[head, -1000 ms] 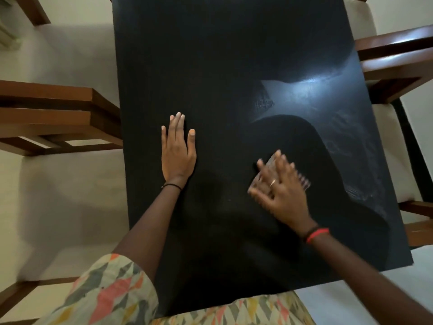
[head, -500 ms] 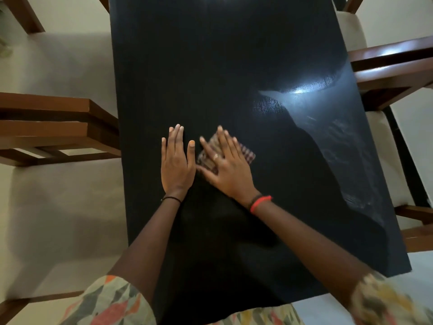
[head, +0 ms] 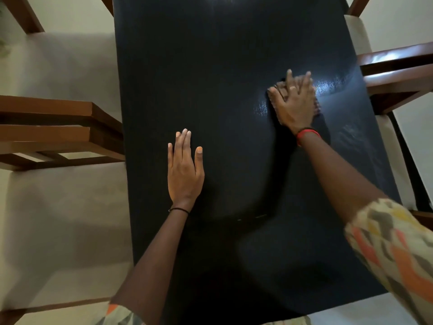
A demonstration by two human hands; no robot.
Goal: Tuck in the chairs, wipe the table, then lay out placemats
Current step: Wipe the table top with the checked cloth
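Observation:
A long black table (head: pixel 234 55) runs away from me down the middle of the view. My left hand (head: pixel 185 170) lies flat on it, fingers together, holding nothing. My right hand (head: pixel 295 102) presses a small checked cloth (head: pixel 316 106) against the tabletop at the right, near a bright glare patch; the cloth is mostly hidden under the palm and blurred. Wooden chairs with cream seats stand along both long sides, one on the left (head: pixel 58 127) and one on the right (head: pixel 398 76), their seats partly under the table's edges.
More chair frames show at the top left (head: pixel 23 12) and top right (head: pixel 358 5). A second cream seat (head: pixel 393 156) lies by the table's right edge. The near table end sits against my patterned clothing. Pale floor surrounds everything.
My right hand slid the cloth from beside my left hand across to the right and farther up the table. The left hand stayed flat in the same spot.

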